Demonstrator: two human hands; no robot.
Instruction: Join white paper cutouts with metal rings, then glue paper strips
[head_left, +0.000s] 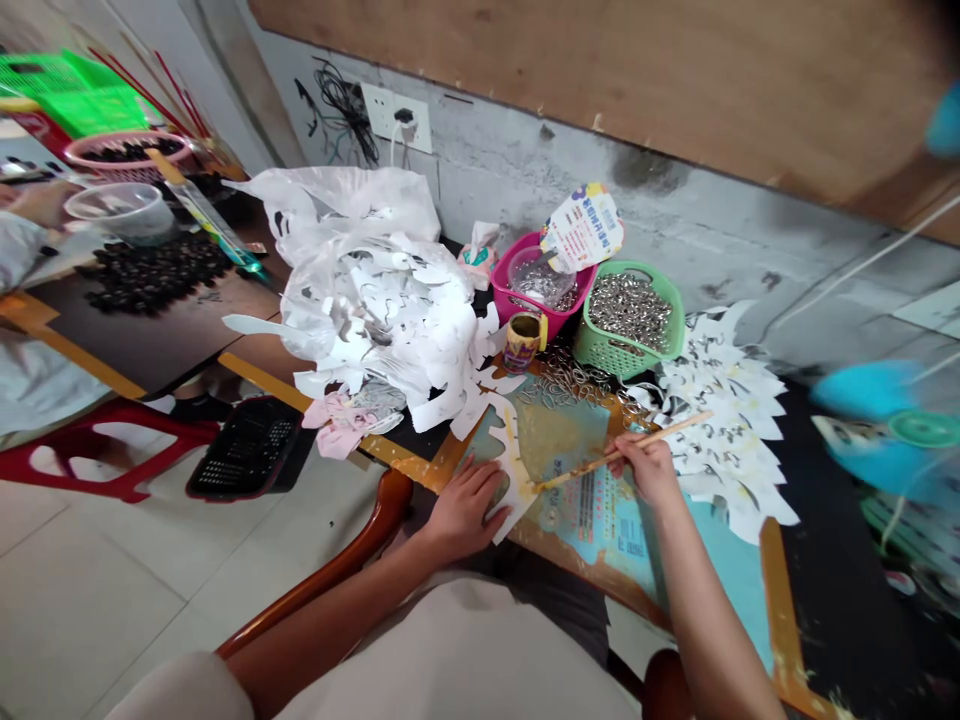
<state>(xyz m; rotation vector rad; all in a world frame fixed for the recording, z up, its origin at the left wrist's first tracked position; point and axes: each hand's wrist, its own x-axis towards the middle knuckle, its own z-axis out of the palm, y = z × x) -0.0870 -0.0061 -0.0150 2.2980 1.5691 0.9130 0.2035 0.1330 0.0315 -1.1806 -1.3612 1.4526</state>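
My left hand (469, 505) lies flat, fingers stretched, on the lower part of a white cut-out paper strip (514, 470) with a jagged edge and yellowish smears. In my right hand (646, 462) is a long, thin wooden brush (667, 430); its yellow-coated tip touches the strip's right edge, just beyond my left fingers. Under both hands is a worn, glue-stained blue sheet (622, 520). Behind the strip stands a small open tin (523, 340) with yellow on its rim. Loose metal clips (566, 380) lie between it and the white pieces with metal bits (724, 420) on the right.
White paper cut-outs (397, 320) pile up at left. A pink basket (517, 300) and a green basket (630, 355) hold small metal parts. A blue fan (877, 430) stands at right. At far left, another person's hand (45, 203) is near black pieces (157, 270).
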